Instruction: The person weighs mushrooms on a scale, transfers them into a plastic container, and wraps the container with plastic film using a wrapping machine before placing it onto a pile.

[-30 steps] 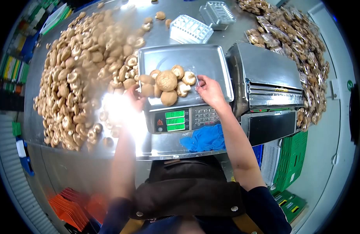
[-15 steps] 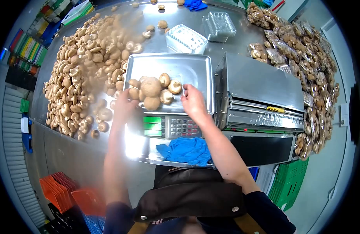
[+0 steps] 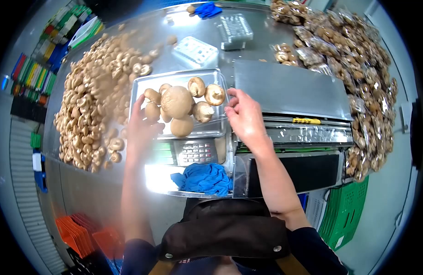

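Observation:
A clear plastic punnet [image 3: 216,123] of brown mushrooms [image 3: 177,101] is raised over the metal scale pan [image 3: 179,74]. One mushroom with a wide cap lies on top; several smaller ones surround it, some with stems up. My left hand [image 3: 145,126] grips the punnet's left side, its outline partly smeared by a haze on the lens. On the opposite side my right hand [image 3: 246,114] holds the rim with bent fingers. The scale's keypad [image 3: 195,151] is below the punnet.
Loose mushrooms [image 3: 83,105] are heaped at left. Empty punnets [image 3: 236,30] stand behind the pan. A wrapping machine [image 3: 289,87] is at right, with bagged mushrooms [image 3: 367,101] beyond it. A blue cloth [image 3: 204,178] lies in front of the scale.
The punnet of mushrooms has come up off the scale pan between both hands and looks larger. The view has shifted slightly.

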The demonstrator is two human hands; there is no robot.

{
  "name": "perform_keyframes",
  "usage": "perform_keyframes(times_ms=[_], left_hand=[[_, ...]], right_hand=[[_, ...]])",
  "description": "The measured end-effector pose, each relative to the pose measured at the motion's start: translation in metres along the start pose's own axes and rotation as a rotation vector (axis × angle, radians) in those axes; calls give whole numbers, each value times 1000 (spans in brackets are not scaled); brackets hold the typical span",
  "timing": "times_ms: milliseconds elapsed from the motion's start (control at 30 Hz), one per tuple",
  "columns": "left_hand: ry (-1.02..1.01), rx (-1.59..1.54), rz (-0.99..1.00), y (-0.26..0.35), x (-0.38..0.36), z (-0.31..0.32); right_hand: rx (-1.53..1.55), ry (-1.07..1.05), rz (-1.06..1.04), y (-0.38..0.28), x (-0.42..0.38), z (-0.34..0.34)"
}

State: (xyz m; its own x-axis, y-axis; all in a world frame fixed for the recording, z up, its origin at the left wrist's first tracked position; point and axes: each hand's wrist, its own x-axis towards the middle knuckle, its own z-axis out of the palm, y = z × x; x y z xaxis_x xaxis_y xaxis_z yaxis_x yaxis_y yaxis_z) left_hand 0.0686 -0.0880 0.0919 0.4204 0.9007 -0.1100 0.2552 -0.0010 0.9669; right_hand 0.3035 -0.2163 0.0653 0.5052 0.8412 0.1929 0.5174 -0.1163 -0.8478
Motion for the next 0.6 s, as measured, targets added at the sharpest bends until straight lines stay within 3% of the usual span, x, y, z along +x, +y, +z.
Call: perform_keyframes(times_ms=[233, 433, 467, 600], left_hand=[[-327, -2, 59, 23, 33, 134], [-413, 182, 264, 38, 59, 259], [-460, 155, 141, 44, 56, 273], [-444, 339, 245, 31, 65, 320]], right_hand=[[-70, 91, 251, 57, -14, -118], [-171, 132, 297, 120, -13, -216], [-147, 129, 320, 129, -9, -228], [-167, 50, 345, 163, 2, -265]])
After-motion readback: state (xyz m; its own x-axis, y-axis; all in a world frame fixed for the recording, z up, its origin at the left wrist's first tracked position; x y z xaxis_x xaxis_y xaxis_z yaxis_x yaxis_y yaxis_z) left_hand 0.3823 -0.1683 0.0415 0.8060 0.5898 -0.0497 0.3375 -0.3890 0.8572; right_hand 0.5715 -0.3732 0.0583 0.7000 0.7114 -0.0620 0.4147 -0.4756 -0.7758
